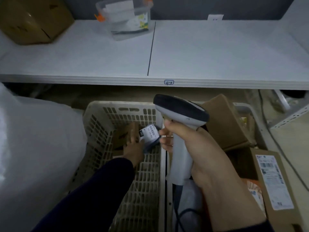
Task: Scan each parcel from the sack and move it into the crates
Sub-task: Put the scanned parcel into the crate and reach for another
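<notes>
White shelf [217,52] spans the top half, with a dark seam down the middle and a small handwritten tag [169,82] on the front edge. A cardboard box [31,19] sits back left and a clear tub [127,19] with orange clips back centre, well apart.

Below the shelf, the white sack [36,148] bulges at left, touching the beige slatted crate [93,108] at centre. A second crate [243,106] sits just beside it on the right, holding a tilted brown carton [224,121] and a flat carton [274,181] with a white shipping label face up.

Left hand [133,148], dark sleeve [93,190], is down inside the beige crate. It holds the parcel [149,136], a small dark pack with a white barcode label face up, by its lower-left edge. The fingers run forward along the pack's far side and the thumb is hidden, so the exact grip is blurred. The parcel is low in the crate near the right wall, just beside a brown box [125,134] already lying there.

Right hand [200,148] has its fingers wrapped tight round the grip of the white scanner [181,151], index finger up at the trigger. The dark scanner head is above the crates' shared edge, over the parcel and pointing away toward the shelf. Its cable [182,215] trails down between the crates
</notes>
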